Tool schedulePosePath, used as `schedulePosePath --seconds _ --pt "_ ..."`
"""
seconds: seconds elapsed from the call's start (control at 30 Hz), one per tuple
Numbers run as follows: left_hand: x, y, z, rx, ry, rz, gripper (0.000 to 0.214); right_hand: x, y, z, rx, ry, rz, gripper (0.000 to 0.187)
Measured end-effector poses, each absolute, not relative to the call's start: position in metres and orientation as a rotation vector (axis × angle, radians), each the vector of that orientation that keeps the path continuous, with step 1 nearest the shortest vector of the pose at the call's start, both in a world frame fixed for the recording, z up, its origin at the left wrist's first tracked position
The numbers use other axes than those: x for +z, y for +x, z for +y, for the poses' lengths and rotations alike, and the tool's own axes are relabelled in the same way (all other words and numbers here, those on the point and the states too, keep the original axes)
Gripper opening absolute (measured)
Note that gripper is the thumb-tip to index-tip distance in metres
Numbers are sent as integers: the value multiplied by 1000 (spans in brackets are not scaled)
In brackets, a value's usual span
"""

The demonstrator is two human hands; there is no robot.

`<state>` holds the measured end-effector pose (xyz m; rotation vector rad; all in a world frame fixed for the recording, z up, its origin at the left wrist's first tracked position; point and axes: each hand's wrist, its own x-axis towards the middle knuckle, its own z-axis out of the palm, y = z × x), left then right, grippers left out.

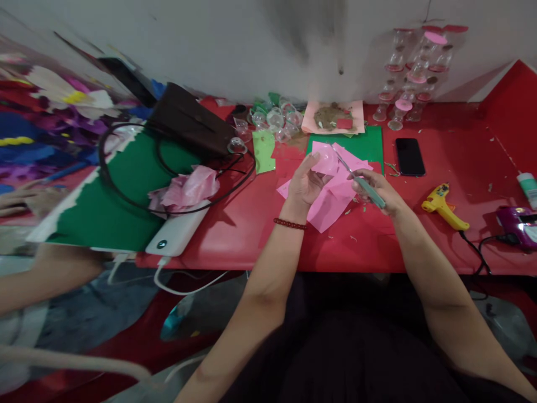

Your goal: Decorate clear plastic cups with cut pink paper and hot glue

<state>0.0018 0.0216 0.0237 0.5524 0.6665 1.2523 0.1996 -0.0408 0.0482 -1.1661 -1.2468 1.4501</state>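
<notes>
My left hand (308, 182), a beaded bracelet at its wrist, is closed on a piece of pink paper (324, 160). A shiny, rounded, see-through shape shows against that piece; I cannot make out its exact form. In my right hand (380, 193) are scissors (369, 191) with a grey-green handle, seen nearly edge-on. Their thin blade points up and left, right beside the held paper. Beneath both hands, more pink paper (331, 204) lies over red sheets and a green board (371, 146).
Rightward lie a black phone (410, 157), a yellow glue gun (444, 207) and a purple device (518, 226). Clear plastic cups (274, 118) stand behind; a cup hanging (417, 73) is by the wall. Leftward are a brown bag (191, 120), cable, white power bank (178, 232) and another person's arm (62, 274).
</notes>
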Motion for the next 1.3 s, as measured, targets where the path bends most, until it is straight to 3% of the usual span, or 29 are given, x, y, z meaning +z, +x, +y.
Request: schedulePosePath --seconds 0.33,0.63,1.3 --pt "29 8 13 1209 614 688 17 54 199 -44 1561 -1054 -1176 68" --pt "27 7 15 1222 627 679 20 51 198 -43 1536 -1079 -1176 56" --pt "34 -5 15 1187 725 691 36 48 205 -41 1462 -1214 -1223 51"
